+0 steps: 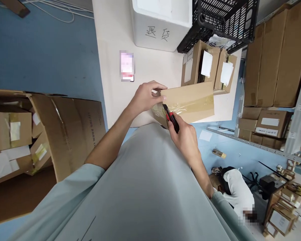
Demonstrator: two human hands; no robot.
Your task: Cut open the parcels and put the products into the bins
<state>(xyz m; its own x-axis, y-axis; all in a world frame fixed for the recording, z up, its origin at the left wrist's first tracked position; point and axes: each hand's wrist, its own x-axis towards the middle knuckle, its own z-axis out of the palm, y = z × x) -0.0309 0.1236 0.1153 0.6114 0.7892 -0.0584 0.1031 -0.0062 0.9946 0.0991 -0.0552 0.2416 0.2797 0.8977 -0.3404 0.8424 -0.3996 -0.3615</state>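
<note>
A taped cardboard box (190, 100) lies at the near edge of the white table (115, 100). With its thumb and fingers pinching the box's left corner, my left hand (147, 95) steadies it. My right hand (184, 134) is wrapped round a red and black utility knife (172, 121). The knife's tip is at the taped left edge of the box, just below my left thumb. Clear tape there looks wrinkled. Whether the blade is in the tape I cannot make out.
A phone (127, 66), a white foam box (163, 33), a black crate (223, 20) and labelled cartons (208, 67) stand on the table. At left is a large carton (77, 130) holding boxes. Shelves with cartons (271, 124) are at right; a person (238, 189) bends low behind.
</note>
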